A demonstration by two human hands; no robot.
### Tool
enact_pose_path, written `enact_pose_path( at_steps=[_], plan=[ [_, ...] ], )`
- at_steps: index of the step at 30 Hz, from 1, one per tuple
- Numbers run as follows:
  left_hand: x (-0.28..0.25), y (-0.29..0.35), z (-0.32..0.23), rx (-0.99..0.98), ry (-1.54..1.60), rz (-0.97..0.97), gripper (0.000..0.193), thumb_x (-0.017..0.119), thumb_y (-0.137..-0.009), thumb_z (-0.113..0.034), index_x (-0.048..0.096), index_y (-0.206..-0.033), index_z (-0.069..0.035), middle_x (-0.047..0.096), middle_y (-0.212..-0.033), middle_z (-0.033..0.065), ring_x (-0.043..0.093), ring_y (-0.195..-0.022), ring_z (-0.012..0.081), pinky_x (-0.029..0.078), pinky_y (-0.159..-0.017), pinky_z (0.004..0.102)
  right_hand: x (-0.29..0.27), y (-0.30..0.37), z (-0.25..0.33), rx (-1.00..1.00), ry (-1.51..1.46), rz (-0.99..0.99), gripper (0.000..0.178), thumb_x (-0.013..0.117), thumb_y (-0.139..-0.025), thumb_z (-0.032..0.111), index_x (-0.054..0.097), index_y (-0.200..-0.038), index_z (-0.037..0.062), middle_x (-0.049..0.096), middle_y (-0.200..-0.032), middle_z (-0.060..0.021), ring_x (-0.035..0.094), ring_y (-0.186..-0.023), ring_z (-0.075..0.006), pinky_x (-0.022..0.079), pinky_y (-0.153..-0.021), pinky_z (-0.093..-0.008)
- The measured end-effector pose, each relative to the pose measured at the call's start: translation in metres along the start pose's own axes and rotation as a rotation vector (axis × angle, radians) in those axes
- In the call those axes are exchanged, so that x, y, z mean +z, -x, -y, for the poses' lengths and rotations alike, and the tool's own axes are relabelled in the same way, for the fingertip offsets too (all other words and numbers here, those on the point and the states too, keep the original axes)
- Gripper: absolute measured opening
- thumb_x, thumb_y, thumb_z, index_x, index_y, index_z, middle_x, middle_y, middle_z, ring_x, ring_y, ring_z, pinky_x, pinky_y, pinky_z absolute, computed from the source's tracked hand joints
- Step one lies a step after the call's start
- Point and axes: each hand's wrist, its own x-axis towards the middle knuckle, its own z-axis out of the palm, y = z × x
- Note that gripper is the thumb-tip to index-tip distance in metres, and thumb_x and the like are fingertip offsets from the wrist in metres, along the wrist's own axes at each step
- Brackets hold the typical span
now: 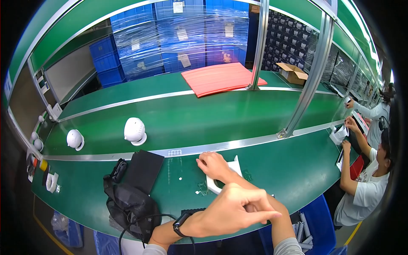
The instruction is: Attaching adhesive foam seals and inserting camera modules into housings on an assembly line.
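Pinning: right hand (214, 165) flat on white part (221, 180) near bench (276, 165) front edge, steadying it.
Left hand (231, 210): raised, fingers loosely curled, holding nothing.

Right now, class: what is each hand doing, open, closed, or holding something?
Left hand: raised over the table edge, fingers loosely curled, holding nothing visible.
Right hand: resting on the white moulded part; grip cannot be told.

The left hand (231, 210), wrist banded by a dark watch, is raised across the lower view with fingers loosely curled and forefinger extended rightward, while the right hand (214, 165) is pressed palm-down, forearm crossed beneath.
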Motion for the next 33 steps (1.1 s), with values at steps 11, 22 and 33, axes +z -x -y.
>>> enact_pose_path(
  at_steps=[11,22,33],
  plan=[
    [0.083,0.014,0.024,0.282,-0.081,0.242,0.016,0.072,-0.097,-0.018,0.07,-0.097,-0.002,0.059,-0.072,0.0184,0.057,-0.06,0.0354,0.048,-0.057,0.0445,-0.002,0.0,0.004,-0.039,-0.027,-0.054,0.029,0.062,-0.099,0.022,0.068,-0.081,-0.0003,0.071,-0.086,-0.0191,0.067,-0.085,-0.0428,0.053,-0.077,-0.0532],
    [0.076,0.054,0.054,-0.289,0.89,0.075,0.064,0.025,-0.118,-0.04,0.029,-0.165,0.003,0.042,-0.166,0.0212,0.044,-0.152,0.034,0.032,-0.127,0.0458,0.001,-0.001,-0.001,-0.029,-0.021,-0.045,0.031,0.061,-0.099,0.025,0.069,-0.082,-0.0003,0.07,-0.085,-0.0202,0.067,-0.084,-0.0433,0.054,-0.077,-0.0528],
    [0.103,0.108,0.079,-0.333,1.113,-0.174,0.075,0.03,-0.112,-0.049,0.024,-0.167,0.001,0.033,-0.17,0.0251,0.042,-0.151,0.0443,0.028,-0.127,0.053,0.0,0.002,-0.003,-0.017,-0.013,-0.025,0.031,0.062,-0.098,0.025,0.07,-0.082,-0.0003,0.072,-0.087,-0.0204,0.069,-0.086,-0.043,0.054,-0.079,-0.0534]
  ],
)
